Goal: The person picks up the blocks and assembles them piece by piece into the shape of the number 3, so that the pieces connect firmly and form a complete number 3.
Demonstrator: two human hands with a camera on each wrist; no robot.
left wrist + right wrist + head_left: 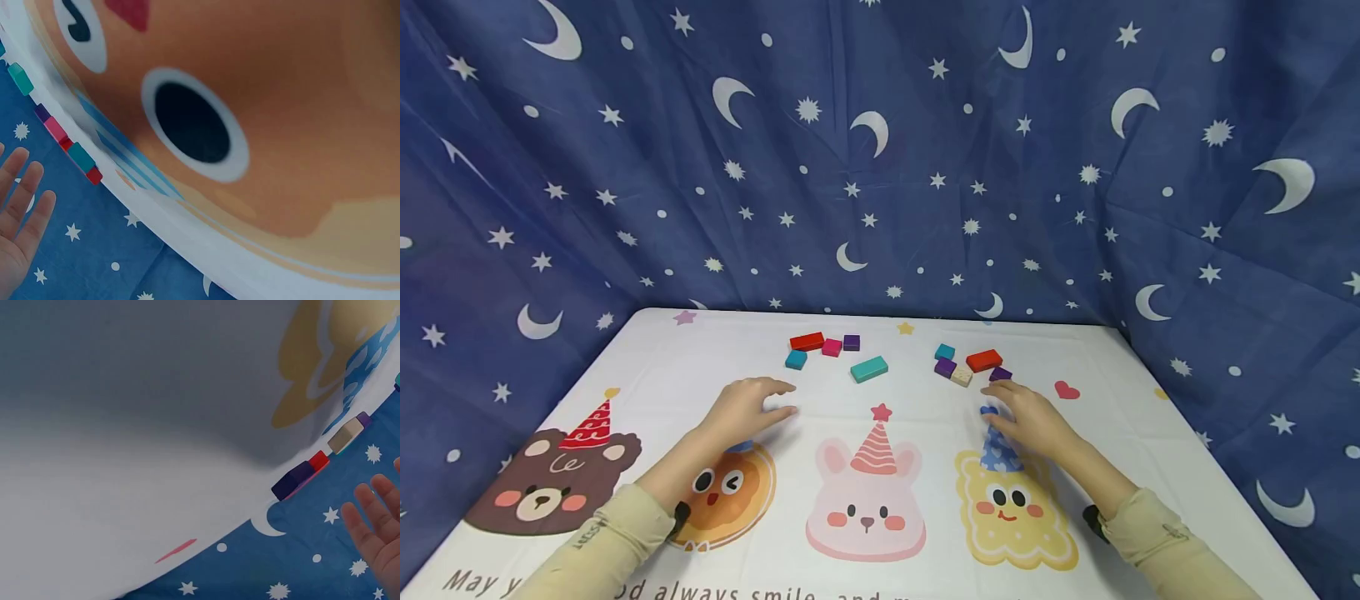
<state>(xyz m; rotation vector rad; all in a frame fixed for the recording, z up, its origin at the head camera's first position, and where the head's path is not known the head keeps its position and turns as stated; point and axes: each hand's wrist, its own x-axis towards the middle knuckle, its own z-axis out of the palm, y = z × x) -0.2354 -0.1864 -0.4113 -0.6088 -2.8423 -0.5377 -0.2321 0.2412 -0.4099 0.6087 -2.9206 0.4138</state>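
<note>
My left hand [747, 410] hovers over the left of the table, fingers relaxed and holding nothing. Ahead of it lie a red block [807, 341], a pink block [831, 347], a purple block [852, 342] and a blue block [796, 359]. A longer teal block [869, 369] lies between the two groups. My right hand [1032, 419] is likewise relaxed and holds nothing; its fingertips are nearest a purple block [1001, 375]. Close by are a red block [984, 360], a cream block [962, 377], another purple block [945, 367] and a blue block [944, 352].
The white tablecloth [925, 425] carries printed cartoon figures, among them a bear, a rabbit and a biscuit. Behind the table's far edge hangs a dark blue curtain [820, 217] with moons and stars, which also runs along both sides.
</note>
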